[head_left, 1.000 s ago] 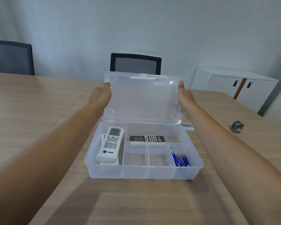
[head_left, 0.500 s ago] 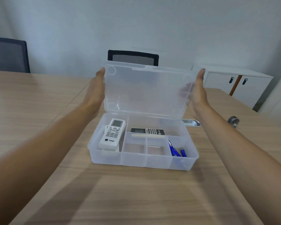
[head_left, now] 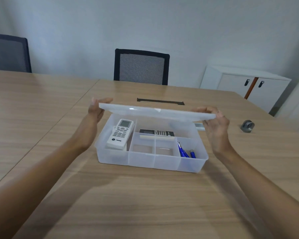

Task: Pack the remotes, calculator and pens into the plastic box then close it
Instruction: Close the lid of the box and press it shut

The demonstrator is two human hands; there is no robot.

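A clear plastic box (head_left: 145, 159) with several compartments sits on the wooden table. Its hinged lid (head_left: 155, 112) is tilted far forward, almost level, hovering above the box's back half. My left hand (head_left: 96, 110) grips the lid's left end and my right hand (head_left: 214, 121) grips its right end. White remotes (head_left: 120, 133) lie stacked in the left compartment. A dark flat device with keys (head_left: 156, 132) lies in the back middle compartment, partly under the lid. Blue pens (head_left: 185, 150) rest in the right front compartment.
A black slot cover (head_left: 160, 101) lies flush in the table behind the box. A small grey round object (head_left: 247, 126) sits at the right. A black mesh chair (head_left: 141, 67) stands across the table, another chair (head_left: 9, 53) far left, a white cabinet (head_left: 245, 83) at right.
Both hands have swung the lid forward and down, from nearly upright to almost level over the box. The contents have not moved.
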